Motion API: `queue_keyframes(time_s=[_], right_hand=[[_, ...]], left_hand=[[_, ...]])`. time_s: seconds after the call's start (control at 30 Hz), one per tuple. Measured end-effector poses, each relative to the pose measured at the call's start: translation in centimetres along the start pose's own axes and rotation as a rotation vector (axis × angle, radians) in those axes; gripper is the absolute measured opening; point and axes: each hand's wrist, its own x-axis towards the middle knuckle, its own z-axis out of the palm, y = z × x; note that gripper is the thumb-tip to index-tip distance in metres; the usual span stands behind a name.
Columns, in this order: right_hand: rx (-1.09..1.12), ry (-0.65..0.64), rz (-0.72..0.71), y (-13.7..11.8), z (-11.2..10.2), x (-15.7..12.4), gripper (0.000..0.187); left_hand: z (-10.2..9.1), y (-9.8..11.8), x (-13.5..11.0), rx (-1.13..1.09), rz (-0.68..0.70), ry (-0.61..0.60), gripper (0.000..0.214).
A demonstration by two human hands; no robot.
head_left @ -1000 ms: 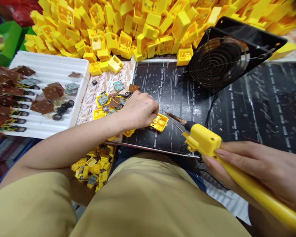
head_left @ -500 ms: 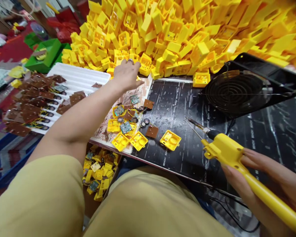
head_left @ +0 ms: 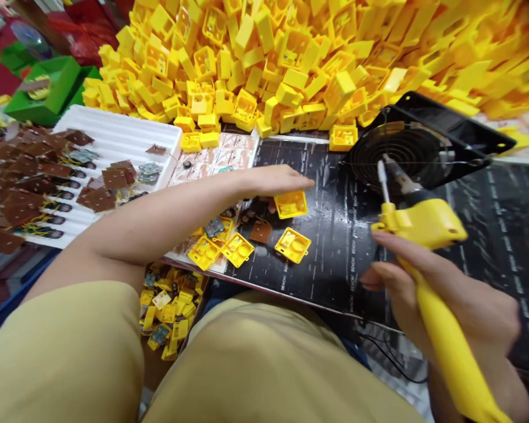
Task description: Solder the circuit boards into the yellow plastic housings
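Note:
My left hand (head_left: 277, 181) is closed on a small yellow plastic case (head_left: 291, 207), held over the black bench top. Its fingertips are partly hidden behind the back of the hand. Below it lies an open yellow case half (head_left: 293, 245), with a brown circuit board (head_left: 261, 231) to its left. More yellow case halves (head_left: 237, 249) sit by the front edge, near a green circuit board (head_left: 214, 227). My right hand (head_left: 449, 294) grips a yellow soldering gun (head_left: 436, 276), its tip raised in front of the black fan.
A large heap of yellow cases (head_left: 255, 70) fills the back. The black fan (head_left: 392, 153) stands at the right rear. Brown boards with wires lie on a white foam tray (head_left: 123, 126) at left. A box of yellow parts (head_left: 170, 311) stands below the bench edge.
My left hand has come back from the heap to the right and nearer, now with a yellow case. My right hand has turned the soldering gun upward, its tip now before the fan.

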Motion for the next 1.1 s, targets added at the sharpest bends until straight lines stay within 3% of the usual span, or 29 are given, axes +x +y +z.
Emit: queue_keyframes(time_s=[0.07, 0.17, 0.37, 0.47, 0.57, 0.63, 0.7, 0.83, 0.97, 1.1], right_hand=[[0.006, 0.021, -0.065, -0.5, 1.0, 1.0, 0.026], [-0.008, 0.03, -0.092, -0.2, 2.2, 1.5, 0.02], [-0.004, -0.062, -0.124, 1.8, 4.3, 2.8, 0.028], [0.05, -0.173, -0.166, 2.7, 6.2, 5.2, 0.032], [0.059, -0.298, -0.178, 3.2, 8.3, 7.4, 0.042], [0.016, -0.337, -0.145, 3.2, 9.1, 8.0, 0.042], [-0.063, -0.322, -0.081, 3.0, 9.2, 8.0, 0.039], [-0.219, -0.291, -0.004, 2.7, 7.6, 7.7, 0.051], [-0.125, -0.39, -0.167, 3.4, 6.7, 8.7, 0.041], [-0.009, -0.482, -0.246, 4.0, 7.8, 9.8, 0.037]], left_hand=[[1.0, 0.9, 0.3, 0.151, -0.006, -0.002, 0.062], [0.8, 1.1, -0.3, 0.37, -0.049, 0.137, 0.072], [-2.6, -1.8, -3.9, 0.459, -0.033, 0.267, 0.03], [-3.6, -3.4, -4.4, 0.493, -0.141, 0.38, 0.026], [-3.2, -4.7, -3.6, 0.498, -0.248, 0.325, 0.036], [-2.6, -5.4, -2.9, 0.436, -0.26, 0.27, 0.04], [-2.2, -6.2, -2.6, 0.284, -0.219, 0.269, 0.029], [-2.8, -7.7, -3.5, -0.117, -0.057, 0.375, 0.007], [-3.9, -7.6, -5.1, -0.27, 0.051, 0.445, 0.002], [-4.6, -5.6, -6.4, -0.374, 0.079, 0.527, 0.011]])
